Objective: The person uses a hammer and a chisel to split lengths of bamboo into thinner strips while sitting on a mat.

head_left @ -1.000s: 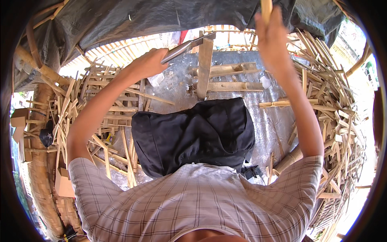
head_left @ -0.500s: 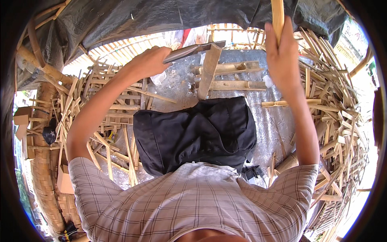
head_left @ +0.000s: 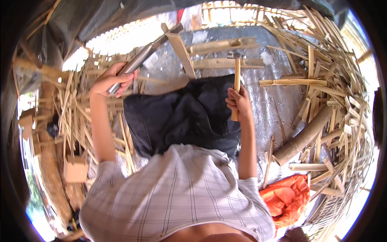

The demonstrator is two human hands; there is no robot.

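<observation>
My left hand (head_left: 115, 80) is closed round the grey metal tube handle of a bladed splitting tool (head_left: 139, 60), its blade slanting away to the upper right. The blade end sits at the top of an upright, tilted bamboo piece (head_left: 181, 54); how deep it goes in I cannot tell. My right hand (head_left: 239, 101) grips the wooden handle of a hammer (head_left: 237, 72), head upward, above the right side of the dark cloth over my lap (head_left: 181, 113). The hammer head is apart from the splitting tool.
Two bamboo halves (head_left: 221, 46) lie on the silvery ground sheet (head_left: 262, 113) ahead. Split bamboo strips (head_left: 74, 97) are heaped on the left, and more strips (head_left: 342, 133) on the right. A thick bamboo pole (head_left: 302, 137) and an orange cloth bundle (head_left: 286, 199) lie at right.
My right hand has come down from high at the right with the hammer, toward my lap. The left hand, splitting tool and bamboo piece have shifted left in view, and the tool slants more steeply.
</observation>
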